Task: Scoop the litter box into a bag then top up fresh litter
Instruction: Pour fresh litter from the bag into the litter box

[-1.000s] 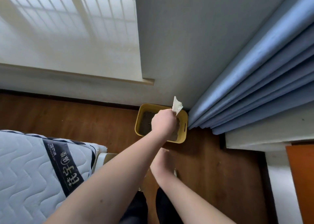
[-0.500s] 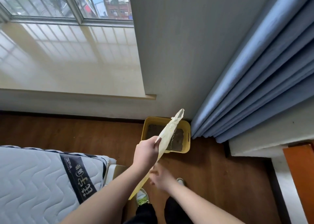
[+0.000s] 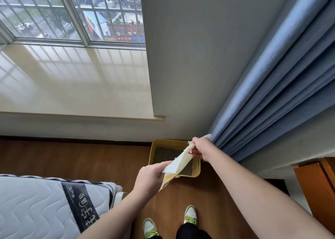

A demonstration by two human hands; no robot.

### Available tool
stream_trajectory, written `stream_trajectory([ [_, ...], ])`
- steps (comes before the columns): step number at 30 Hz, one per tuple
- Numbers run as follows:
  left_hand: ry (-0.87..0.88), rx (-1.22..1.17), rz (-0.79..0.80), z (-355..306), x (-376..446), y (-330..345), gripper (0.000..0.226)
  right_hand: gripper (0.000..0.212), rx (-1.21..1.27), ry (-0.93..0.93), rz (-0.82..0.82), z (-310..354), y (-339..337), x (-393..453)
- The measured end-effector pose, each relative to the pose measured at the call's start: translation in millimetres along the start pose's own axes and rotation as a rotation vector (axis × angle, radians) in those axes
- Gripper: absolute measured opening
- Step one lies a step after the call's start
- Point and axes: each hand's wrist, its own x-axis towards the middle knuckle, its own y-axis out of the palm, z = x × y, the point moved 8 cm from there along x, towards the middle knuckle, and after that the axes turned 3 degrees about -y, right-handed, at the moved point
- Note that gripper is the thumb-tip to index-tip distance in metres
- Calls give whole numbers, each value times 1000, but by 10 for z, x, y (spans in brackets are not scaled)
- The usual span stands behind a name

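Now | right hand [image 3: 201, 151] has joined left hand [image 3: 151, 178], both pinching the flat bag [image 3: 178, 163] over the litter box [image 3: 154, 149] by the floor's wall edge | likely opening it; scooping not begun

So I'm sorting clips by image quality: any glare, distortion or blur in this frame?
Head view: daylight glares off the glossy sill, which mirrors the window bars; wide-angle bending curves the wall edge and curtain; both hands, left and right, and the bag over the litter box look slightly soft.
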Motion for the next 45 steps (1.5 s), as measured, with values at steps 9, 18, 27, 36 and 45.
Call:
stream_trajectory([
  [9,-132,114,87,386,1,-351,20,18,170,-44,-39,-285,479,-234],
  [18,-35,348,213,-182,295,-351,30,20,349,-166,-58,-117,555,-790],
  [27,120,282,-73,-691,551,-871,25,31,244,-528,-60,403,22,-1173],
  [36,264,286,-93,-809,557,-1125,23,56,140,-527,-340,-171,-660,-973],
  [45,308,192,-12,-547,296,-1427,14,58,42,-642,-40,89,-367,-959],
])
